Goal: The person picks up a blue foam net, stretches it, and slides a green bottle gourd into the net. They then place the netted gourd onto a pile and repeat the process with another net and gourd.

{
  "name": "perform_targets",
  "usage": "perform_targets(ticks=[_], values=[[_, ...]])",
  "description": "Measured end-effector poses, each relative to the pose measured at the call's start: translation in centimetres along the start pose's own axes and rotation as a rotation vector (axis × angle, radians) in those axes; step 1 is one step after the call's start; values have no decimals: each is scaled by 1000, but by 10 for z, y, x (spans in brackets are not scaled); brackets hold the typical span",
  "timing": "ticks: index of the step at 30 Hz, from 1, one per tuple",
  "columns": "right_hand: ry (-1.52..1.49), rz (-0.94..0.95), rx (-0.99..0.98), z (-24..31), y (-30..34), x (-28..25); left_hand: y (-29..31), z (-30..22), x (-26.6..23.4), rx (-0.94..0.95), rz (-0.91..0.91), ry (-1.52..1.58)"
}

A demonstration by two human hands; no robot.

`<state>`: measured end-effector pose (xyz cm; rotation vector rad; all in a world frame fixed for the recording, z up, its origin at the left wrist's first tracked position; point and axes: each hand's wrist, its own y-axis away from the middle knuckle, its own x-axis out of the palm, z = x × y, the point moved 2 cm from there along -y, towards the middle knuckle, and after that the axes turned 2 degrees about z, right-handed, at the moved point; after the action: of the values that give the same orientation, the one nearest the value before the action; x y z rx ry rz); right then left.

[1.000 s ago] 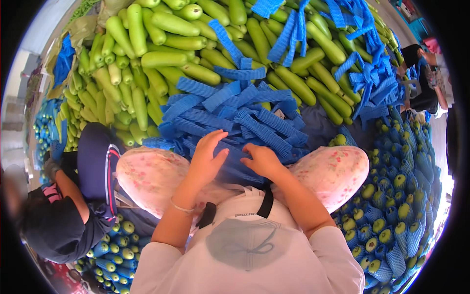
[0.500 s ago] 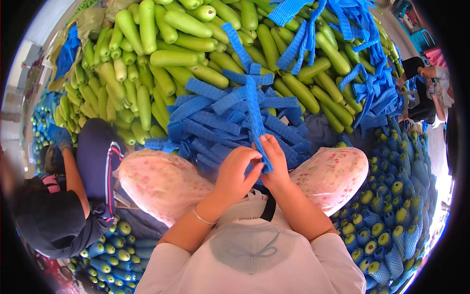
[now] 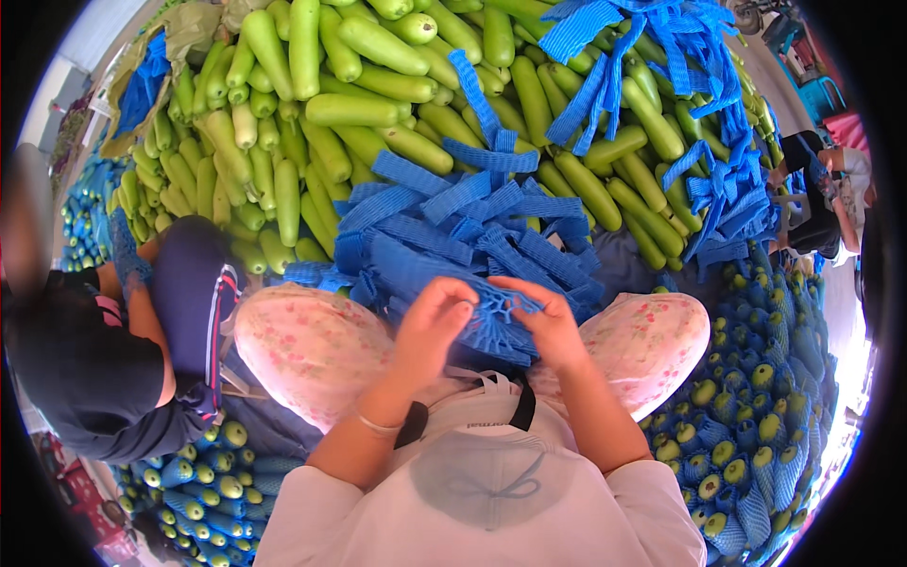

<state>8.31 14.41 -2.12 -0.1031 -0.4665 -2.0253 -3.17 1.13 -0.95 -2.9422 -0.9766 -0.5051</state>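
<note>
Just above my lap, both hands hold the mouth of a blue foam net sleeve (image 3: 503,310), its mesh end spread apart. My left hand (image 3: 430,326) pinches the left side of the mouth between thumb and fingers. The right side is gripped by my right hand (image 3: 550,323), thumb and forefinger at the rim. The rest of the sleeve reaches up and left, blurred. Right beyond my hands lies a heap of flat blue net sleeves (image 3: 402,227). Pale green long gourds (image 3: 354,111) are piled behind that heap.
Netted gourds (image 3: 742,444) stand packed to my right, and more netted gourds (image 3: 222,487) lie at lower left. Blue net strips (image 3: 704,85) drape over the pile at upper right. A person in dark clothes (image 3: 85,364) sits at my left; another person (image 3: 822,189) is at far right.
The sleeve was a narrow flat strip standing upright between my hands; now its mouth is stretched wide and its body leans left. My hands have moved apart.
</note>
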Motion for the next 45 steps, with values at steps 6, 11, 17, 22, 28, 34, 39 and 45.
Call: perform_targets(ticks=[6,11,17,22,28,34,39,45], values=[[720,-242,-202,7,-3,1,-9,-20,-9,93,-32,-264],[637,-303,-287,5,-21,20,1,-34,57,527,566,-577],[630,-581,-401,16,-16,1,-12,16,25,196,157,-1013],[968,-308,-467,-26,3,15,-27,39,9,-136,100,-255],[962,-339,-637,-13,-5,8,-26,45,12,-94,-307,710],[-141,-275,-264,2,4,32,-26,62,2,-207,283,-709],[576,39,-563,-1,14,61,-53,69,-22,-7,380,-933],[453,-82,-390,-15,6,62,-71,59,-34,359,143,-1059]])
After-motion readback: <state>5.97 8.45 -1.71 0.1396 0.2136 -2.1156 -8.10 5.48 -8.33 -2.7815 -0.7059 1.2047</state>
